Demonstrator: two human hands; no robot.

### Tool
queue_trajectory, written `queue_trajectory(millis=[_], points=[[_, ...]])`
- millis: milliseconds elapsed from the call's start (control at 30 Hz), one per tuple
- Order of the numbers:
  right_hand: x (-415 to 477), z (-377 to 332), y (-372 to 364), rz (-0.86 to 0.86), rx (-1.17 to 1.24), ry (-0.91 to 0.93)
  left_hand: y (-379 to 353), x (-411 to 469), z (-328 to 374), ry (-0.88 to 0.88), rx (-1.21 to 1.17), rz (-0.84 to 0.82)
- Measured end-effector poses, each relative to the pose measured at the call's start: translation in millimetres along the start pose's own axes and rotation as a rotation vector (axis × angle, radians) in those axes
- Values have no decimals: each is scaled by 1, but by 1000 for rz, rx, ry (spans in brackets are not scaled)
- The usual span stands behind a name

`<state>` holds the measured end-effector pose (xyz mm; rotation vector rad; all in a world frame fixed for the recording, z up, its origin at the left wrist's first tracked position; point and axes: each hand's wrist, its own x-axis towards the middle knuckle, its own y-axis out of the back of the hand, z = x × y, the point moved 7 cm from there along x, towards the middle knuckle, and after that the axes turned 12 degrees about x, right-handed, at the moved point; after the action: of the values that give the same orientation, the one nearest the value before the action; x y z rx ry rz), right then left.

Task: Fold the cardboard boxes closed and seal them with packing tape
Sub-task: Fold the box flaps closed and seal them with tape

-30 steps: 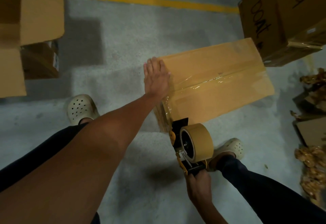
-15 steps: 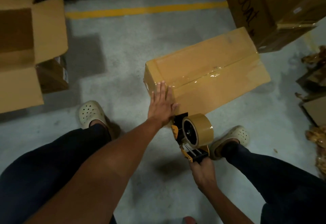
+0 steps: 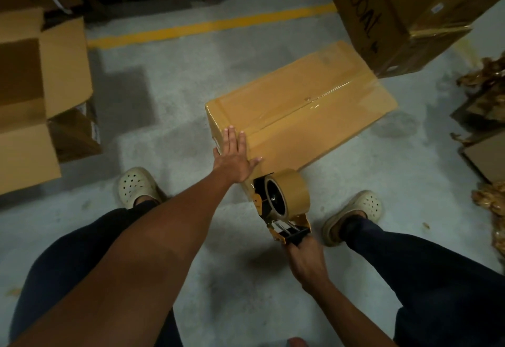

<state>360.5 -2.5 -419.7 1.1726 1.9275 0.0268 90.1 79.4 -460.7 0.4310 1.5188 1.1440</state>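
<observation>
The cardboard box (image 3: 341,128) on the concrete floor (image 3: 169,95), just ahead of the person and between their feet, looks nearly finished. Its top flaps lie folded flat and meet along the middle, and a glossy strip of tape (image 3: 300,110) runs over that seam from the far end to the near one, wrinkled a little about halfway along. The left hand (image 3: 235,158) lies open and flat on the near end of the box, fingers straight and together, where the strip reaches the edge. The right hand (image 3: 306,262) is curled round the handle of the tape dispenser (image 3: 284,201), which sits low against the box's near corner with its brown roll facing the camera (whether the tape has been cut free of the roll cannot be made out). So for this box what remains is probably cutting and smoothing the tail down the near side. The box itself is a long, low, plain brown carton, square-edged and undented, with a sheen where the tape catches the light. More work seems to wait at the left, where an open box (image 3: 41,95) stands with its flaps spread wide and untaped.
</observation>
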Motion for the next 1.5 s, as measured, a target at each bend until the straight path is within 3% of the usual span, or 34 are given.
queue_trajectory(millis=[167,500,633,767,1000,1233,1300,1500], points=[[1,2,-7,2,288,-114,-1,0,-1,5,11,7],[2,28,-7,-7,425,-225,-4,4,-2,10,-17,35],[6,35,-11,7,465,-320,-2,-5,6,56,31,209],[16,47,-10,10,514,-475,-10,-26,39,134,-164,319],[61,44,26,72,963,-609,-23,-24,55,256,-417,496],[178,76,90,230,834,-513,-37,-23,44,365,-710,719],[230,114,96,287,790,-466,-39,-23,43,371,-722,749],[253,100,98,302,842,-476,-45,-23,39,346,-704,803]])
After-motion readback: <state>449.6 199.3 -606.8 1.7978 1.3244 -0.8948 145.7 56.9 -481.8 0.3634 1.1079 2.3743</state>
